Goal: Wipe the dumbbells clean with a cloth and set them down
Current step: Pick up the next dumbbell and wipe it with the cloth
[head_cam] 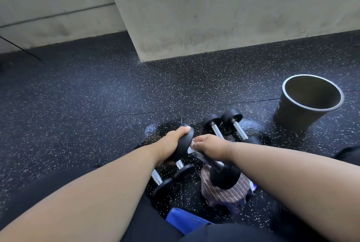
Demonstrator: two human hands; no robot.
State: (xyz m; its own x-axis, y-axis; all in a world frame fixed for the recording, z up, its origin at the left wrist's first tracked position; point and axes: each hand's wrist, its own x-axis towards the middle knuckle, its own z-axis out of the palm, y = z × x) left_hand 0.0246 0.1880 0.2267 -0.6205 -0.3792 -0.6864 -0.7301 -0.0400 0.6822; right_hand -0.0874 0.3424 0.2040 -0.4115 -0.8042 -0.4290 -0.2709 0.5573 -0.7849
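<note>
Both hands hold one dumbbell [214, 165] off the floor: left hand [172, 144] cups its far head, right hand [210, 147] wraps the handle. It slants from far-left toward near-right, above the cloth [228, 193].

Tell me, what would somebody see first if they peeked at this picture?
Right in the middle, two bare arms reach out: the left hand grips one round black end of a dumbbell, and the right hand holds its handle above a striped cloth. Two more dumbbells lie just beyond on the wet, speckled floor. A dark round bucket stands at the right.
</note>
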